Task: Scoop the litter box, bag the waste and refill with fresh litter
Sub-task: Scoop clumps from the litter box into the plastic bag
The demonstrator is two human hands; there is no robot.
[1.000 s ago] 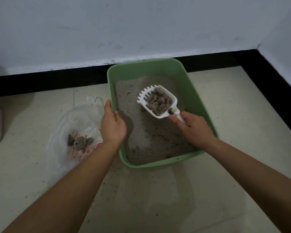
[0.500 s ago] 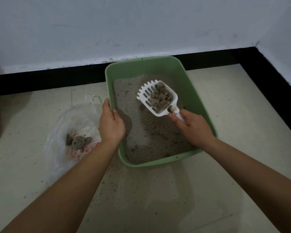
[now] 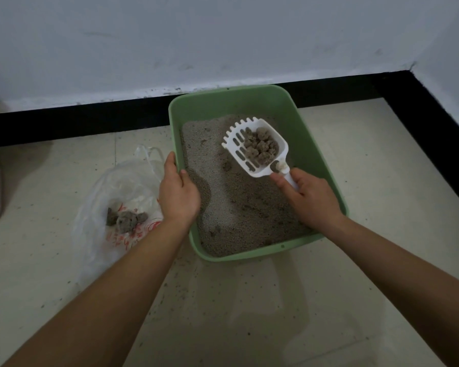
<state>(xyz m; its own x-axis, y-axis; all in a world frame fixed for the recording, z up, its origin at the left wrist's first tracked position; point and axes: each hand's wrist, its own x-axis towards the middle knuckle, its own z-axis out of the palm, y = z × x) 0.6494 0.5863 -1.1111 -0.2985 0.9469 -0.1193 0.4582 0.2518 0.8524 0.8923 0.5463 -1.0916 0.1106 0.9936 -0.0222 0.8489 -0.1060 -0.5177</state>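
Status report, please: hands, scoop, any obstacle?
Right hand holds loaded scoop above litter. Left hand grips box rim. Bag open left; path clear.

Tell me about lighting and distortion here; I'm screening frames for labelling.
Head view: dim, even light, no glare; soft shadow beside the left hand on the litter; wide-angle bends the baseboard; scoop and clumps stay sharp.

— What was the box (image 3: 316, 144) made of?
— Smooth green plastic with a soft sheen. My scoop (image 3: 255, 148) was glossy white plastic, slotted.
— And the litter (image 3: 239, 207)?
— Grey, grainy and matt; the clumps (image 3: 261, 145) on the scoop looked rough and crumbly.
— The bag (image 3: 112, 186)?
— Thin clear plastic film, crinkled, with red print. The floor (image 3: 382, 181) was pale, faintly glossy tile, gritty with spilled grains.
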